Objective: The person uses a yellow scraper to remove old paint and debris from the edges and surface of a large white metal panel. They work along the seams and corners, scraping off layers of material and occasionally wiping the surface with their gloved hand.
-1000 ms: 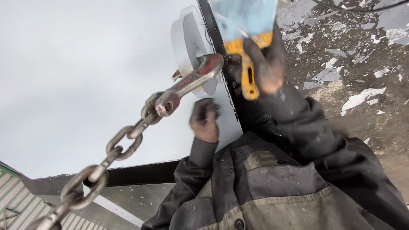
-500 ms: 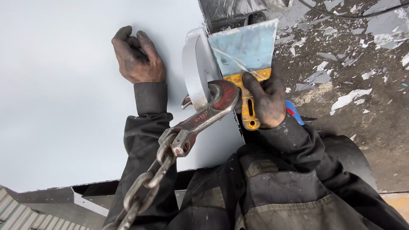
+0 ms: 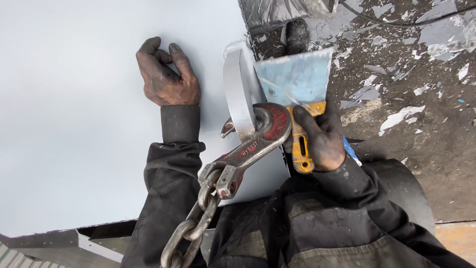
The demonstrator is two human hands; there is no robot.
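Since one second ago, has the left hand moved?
Yes. The left hand went from beside the hook up and leftward onto the pale grey panel, resting flat there now.

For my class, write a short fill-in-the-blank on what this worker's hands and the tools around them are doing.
1. The right hand grips a wide-bladed scraper by its ____ handle.
2. The left hand rests ____ on the pale grey panel, holding nothing.
3. The red lifting hook is joined to a heavy steel ____.

Missing words: yellow; flat; chain
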